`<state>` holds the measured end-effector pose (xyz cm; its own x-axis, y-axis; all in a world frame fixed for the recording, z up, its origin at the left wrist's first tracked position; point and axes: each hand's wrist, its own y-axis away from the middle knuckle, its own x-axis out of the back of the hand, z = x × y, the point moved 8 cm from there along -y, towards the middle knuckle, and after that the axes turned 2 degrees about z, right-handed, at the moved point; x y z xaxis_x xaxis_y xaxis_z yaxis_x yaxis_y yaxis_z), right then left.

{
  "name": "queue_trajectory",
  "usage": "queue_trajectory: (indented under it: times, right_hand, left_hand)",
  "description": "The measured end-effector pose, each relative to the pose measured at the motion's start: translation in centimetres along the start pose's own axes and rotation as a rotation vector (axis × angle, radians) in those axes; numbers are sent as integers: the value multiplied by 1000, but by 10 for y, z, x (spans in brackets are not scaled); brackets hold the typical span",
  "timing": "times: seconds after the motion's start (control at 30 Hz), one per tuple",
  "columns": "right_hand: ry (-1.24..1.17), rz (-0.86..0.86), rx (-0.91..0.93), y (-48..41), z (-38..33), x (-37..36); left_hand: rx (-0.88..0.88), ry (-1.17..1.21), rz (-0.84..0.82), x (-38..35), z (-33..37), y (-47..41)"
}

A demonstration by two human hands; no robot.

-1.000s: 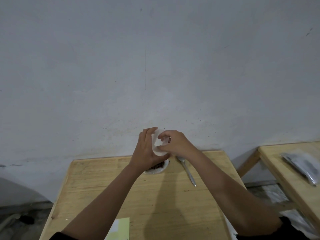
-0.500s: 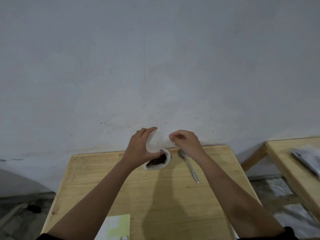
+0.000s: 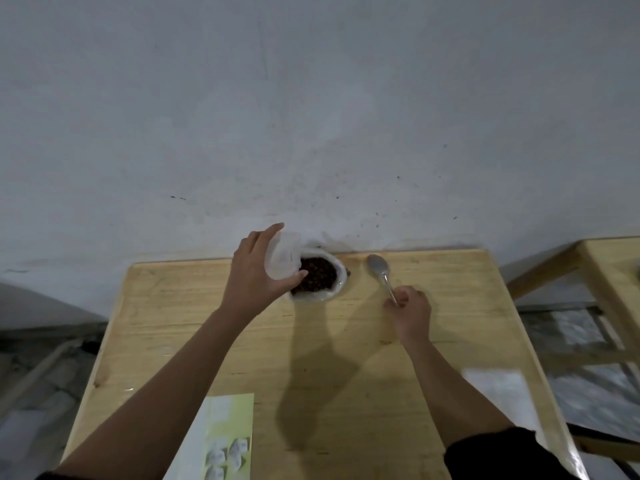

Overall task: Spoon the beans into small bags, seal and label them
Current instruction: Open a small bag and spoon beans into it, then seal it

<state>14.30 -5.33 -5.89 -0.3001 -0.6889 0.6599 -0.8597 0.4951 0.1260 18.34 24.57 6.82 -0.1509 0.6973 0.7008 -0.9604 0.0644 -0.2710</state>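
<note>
A white bowl [image 3: 337, 291] of dark brown beans [image 3: 317, 275] stands at the far middle of the wooden table [image 3: 346, 375]. My left hand [image 3: 254, 275] holds a small clear plastic bag [image 3: 284, 254], mouth open, just above the bowl's left rim. A metal spoon [image 3: 381, 271] lies on the table to the right of the bowl, bowl end toward the wall. My right hand [image 3: 410, 308] is closed on the spoon's handle end, low on the table.
A green and white label sheet [image 3: 228, 441] lies at the table's near edge. A pile of clear bags [image 3: 502, 393] lies at the near right. A second wooden table [image 3: 609, 271] stands to the right. A grey wall rises right behind the table.
My right hand let go of the bag, dropped to the right and closed on the spoon handle. My left hand kept the bag over the bowl. The camera tilted down.
</note>
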Motion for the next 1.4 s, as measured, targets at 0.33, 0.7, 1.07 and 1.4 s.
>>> queue_trajectory:
  times: [0.33,0.7,1.07,1.4]
  right_hand:
    - [46,62,42,-1,-5,12]
    - [-560,45,27,33,-70,51]
    - [-632,2,49,48,-105,6]
    - [-757,7,-258,65,-91,-45]
  left_hand:
    - [-11,20,-29,-12,-6,0]
    - [-16,25,-28,10,-17,2]
    - [34,6,-58,32,-48,28]
    - [31,-57,-143,34,-53,42]
